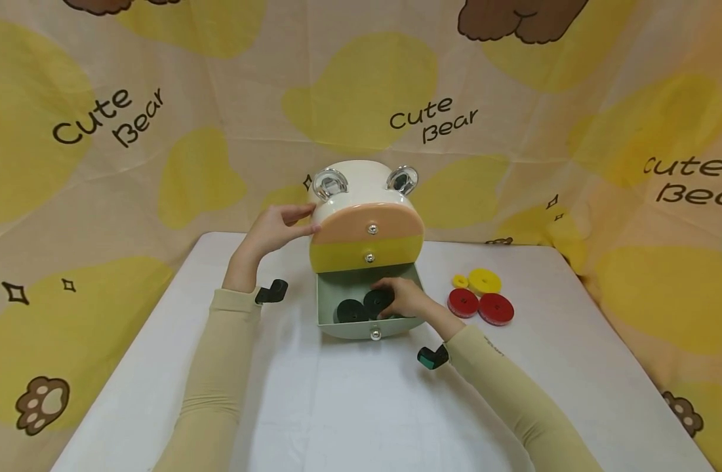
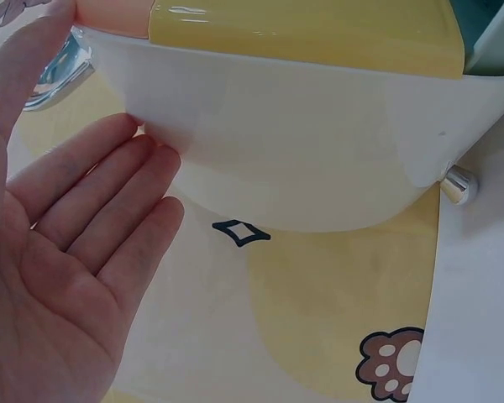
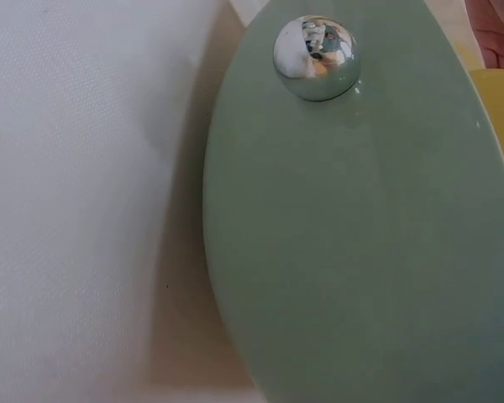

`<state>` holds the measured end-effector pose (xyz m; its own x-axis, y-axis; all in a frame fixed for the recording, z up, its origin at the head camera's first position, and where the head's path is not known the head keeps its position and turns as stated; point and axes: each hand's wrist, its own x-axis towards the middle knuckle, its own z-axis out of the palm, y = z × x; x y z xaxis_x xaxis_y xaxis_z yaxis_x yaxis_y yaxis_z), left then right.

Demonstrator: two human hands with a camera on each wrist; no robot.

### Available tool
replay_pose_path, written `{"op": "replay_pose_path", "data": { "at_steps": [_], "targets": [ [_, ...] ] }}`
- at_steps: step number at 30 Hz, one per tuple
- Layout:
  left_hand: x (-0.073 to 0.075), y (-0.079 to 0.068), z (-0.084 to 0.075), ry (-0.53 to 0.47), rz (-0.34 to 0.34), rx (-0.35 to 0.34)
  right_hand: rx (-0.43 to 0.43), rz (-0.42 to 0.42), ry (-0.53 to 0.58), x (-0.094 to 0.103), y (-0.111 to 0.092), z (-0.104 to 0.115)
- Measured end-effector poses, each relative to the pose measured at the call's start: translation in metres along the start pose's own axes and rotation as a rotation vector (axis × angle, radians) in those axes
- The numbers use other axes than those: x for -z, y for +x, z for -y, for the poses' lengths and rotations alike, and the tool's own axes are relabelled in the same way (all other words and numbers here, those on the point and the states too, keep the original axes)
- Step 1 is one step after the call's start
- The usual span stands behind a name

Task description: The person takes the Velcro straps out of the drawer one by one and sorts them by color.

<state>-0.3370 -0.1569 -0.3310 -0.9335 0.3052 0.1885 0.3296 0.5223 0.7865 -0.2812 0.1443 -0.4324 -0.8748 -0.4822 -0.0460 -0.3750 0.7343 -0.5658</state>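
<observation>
A small cabinet with a white body (image 1: 361,176) stands on the table, its green bottom drawer (image 1: 331,288) pulled out. In the drawer lie two round black discs: one (image 1: 351,311) at the left, the other (image 1: 377,303) beside it, under the right hand's fingers. My right hand (image 1: 404,298) reaches over the drawer's right side and grips that second disc with thumb and fingers. My left hand (image 1: 278,229), its fingers nearly straight, touches the cabinet's left side with thumb and fingertips; its palm shows in the left wrist view. The right wrist view shows the drawer front (image 3: 344,227), not the right hand.
Right of the cabinet lie two red discs, one (image 1: 496,309) nearer the front, plus a large yellow disc (image 1: 484,281) and a small yellow ring (image 1: 460,281). The orange drawer (image 1: 349,226) and yellow drawer (image 1: 343,255) are closed. A patterned cloth (image 1: 361,85) hangs behind the white table (image 1: 337,406).
</observation>
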Motion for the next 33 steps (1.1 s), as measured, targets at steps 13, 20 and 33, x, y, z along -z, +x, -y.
{"op": "replay_pose_path", "data": {
  "at_steps": [13, 20, 33],
  "targets": [
    [0.000, 0.000, -0.002, 0.012, 0.002, 0.007, -0.065, -0.022, 0.042, 0.016, -0.006, 0.003],
    [0.001, 0.000, -0.001, 0.012, 0.010, 0.008, -0.087, -0.022, 0.081, 0.024, -0.014, 0.005],
    [0.001, 0.000, -0.001, 0.023, 0.005, 0.023, -0.099, -0.063, 0.132, 0.036, -0.029, 0.006]
  ]
}}
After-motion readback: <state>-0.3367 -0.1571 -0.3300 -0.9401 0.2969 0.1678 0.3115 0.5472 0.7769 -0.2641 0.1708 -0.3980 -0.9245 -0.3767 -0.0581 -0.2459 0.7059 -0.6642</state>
